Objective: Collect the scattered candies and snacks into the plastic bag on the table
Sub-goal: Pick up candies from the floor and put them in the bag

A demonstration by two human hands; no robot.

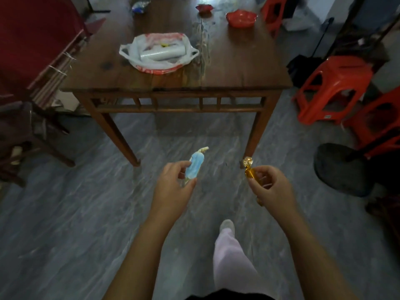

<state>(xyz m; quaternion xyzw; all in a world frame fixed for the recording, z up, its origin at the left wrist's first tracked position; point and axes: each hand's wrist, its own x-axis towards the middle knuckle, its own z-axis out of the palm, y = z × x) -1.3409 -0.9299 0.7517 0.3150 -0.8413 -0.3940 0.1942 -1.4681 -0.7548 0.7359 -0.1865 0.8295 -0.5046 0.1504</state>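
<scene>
**Candies in both hands, bag waiting on the table**

Nearest to us is our own leg in a pale pink trouser [229, 263], its foot stepping out over the grey streaked floor [71, 213]. Above it our two bare forearms reach forward. Our left hand [173, 187] pinches a blue-wrapped candy [195, 166] between thumb and fingertips, the wrapper standing up with its twisted pale end at the top. Our right hand [270, 187] is curled around a gold-wrapped candy [250, 169], fingers closed on its body while the crinkled foil end pokes up past the thumb. Both hands are held in the air in front of the wooden table [238, 70], well short of its near edge.

On the tabletop, toward its left half, lies the plastic bag [159, 51], white with red print, its mouth spread open and some clear wrapped rolls lying inside. Farther back on the table sit two red bowls [241, 18]. Red plastic stools [331, 89] stand to the right of the table.
</scene>
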